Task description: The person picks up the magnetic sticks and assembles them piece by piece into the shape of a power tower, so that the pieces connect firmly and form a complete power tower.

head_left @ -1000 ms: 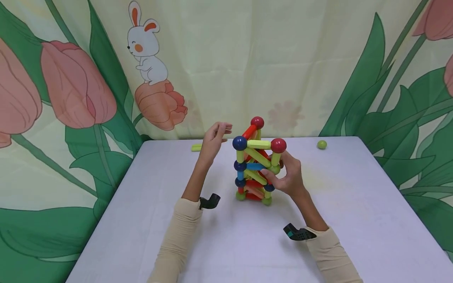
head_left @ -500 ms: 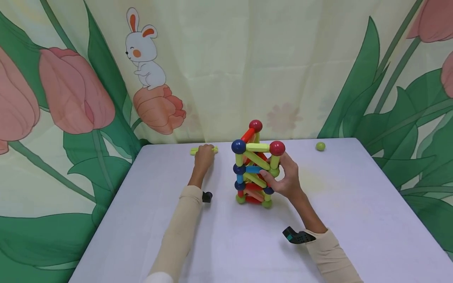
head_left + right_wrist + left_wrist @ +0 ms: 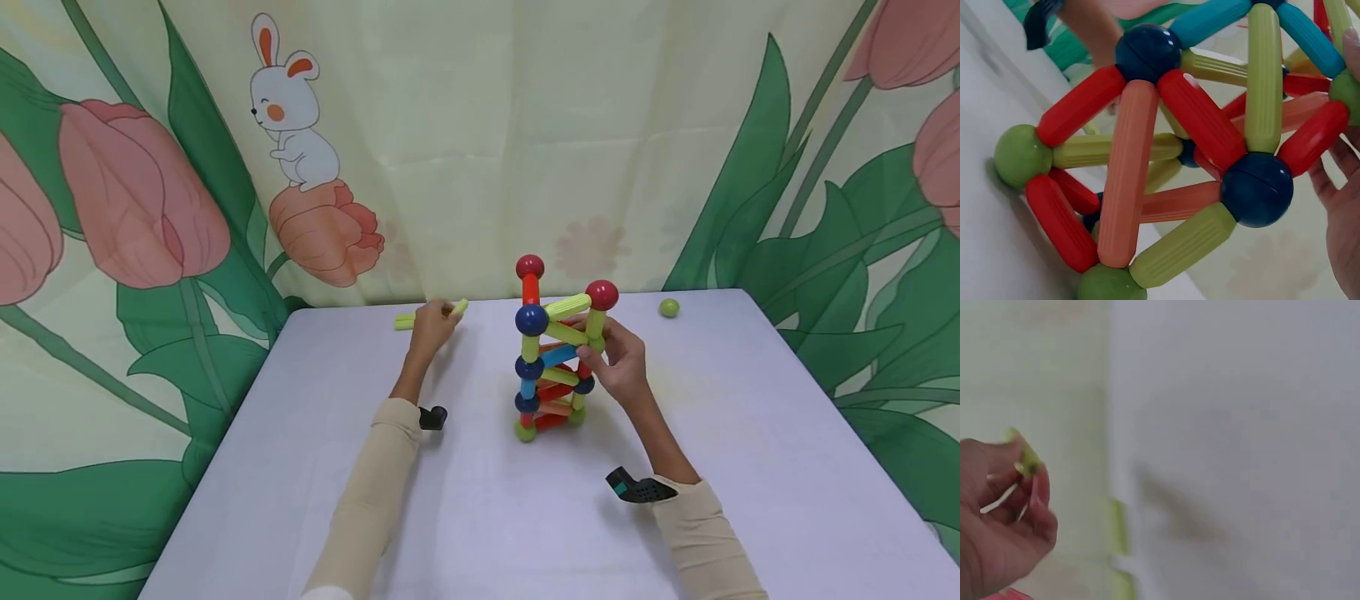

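My left hand (image 3: 432,327) pinches a short yellow-green rod (image 3: 460,307) between thumb and fingers at the table's far edge; the left wrist view shows the rod (image 3: 1030,459) with a dark dot at its end. A tower of coloured rods and balls (image 3: 532,320), apparently a magnetic building set, stands in the middle. Red and dark blue balls cap its top, and green balls form its base. My right hand (image 3: 624,362) grips the tower's upper right side near a green ball. Close up, the right wrist view shows the lower tower's dark blue ball (image 3: 1257,189) joined to red and yellow-green rods.
More yellow-green rods (image 3: 403,322) lie beside my left hand at the far edge. A loose green ball (image 3: 669,307) sits at the far right of the white table (image 3: 480,517). A printed curtain (image 3: 450,150) hangs right behind the table.
My left hand has gone from beside the tower to the far-edge rods and lifted one at a slant. The tower has turned and shifted slightly right in my right hand's grip.
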